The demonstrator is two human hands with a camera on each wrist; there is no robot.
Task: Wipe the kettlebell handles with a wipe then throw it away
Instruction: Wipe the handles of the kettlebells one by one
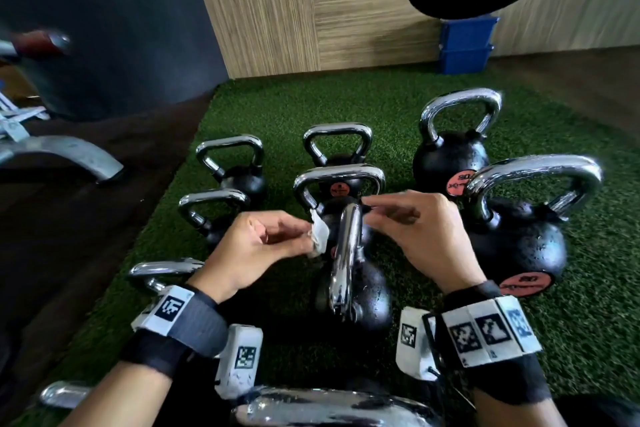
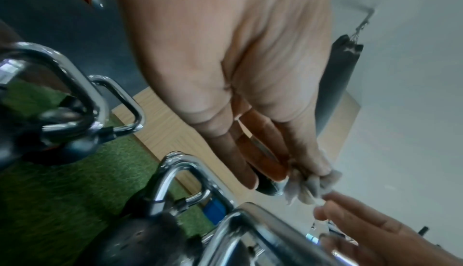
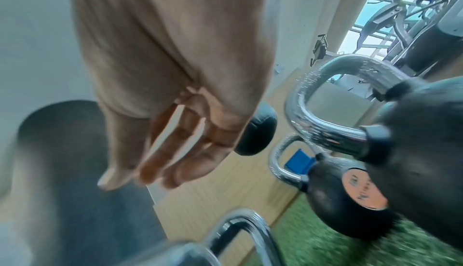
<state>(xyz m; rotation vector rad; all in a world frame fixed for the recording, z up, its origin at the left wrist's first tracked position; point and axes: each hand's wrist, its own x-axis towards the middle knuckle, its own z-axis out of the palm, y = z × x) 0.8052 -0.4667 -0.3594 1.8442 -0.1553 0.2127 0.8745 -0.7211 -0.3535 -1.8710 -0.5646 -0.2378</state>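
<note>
A person's left hand (image 1: 258, 243) pinches a crumpled white wipe (image 1: 319, 234) between thumb and fingertips, just at nine o'clock of the chrome handle (image 1: 346, 253) of a black round iron kettlebell (image 1: 367, 298) standing on green artificial turf (image 1: 277, 107). At three o'clock of that handle, the right hand (image 1: 412, 229) hovers with loosely extended fingers, grasping nothing. More chrome-handled black kettlebells (image 1: 450, 152) stand around, from nine to two o'clock.

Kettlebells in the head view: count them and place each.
10 kettlebells: three in back, three mid-row, one front centre, one front left, two handles at the bottom edge. Others may be hidden.
</note>
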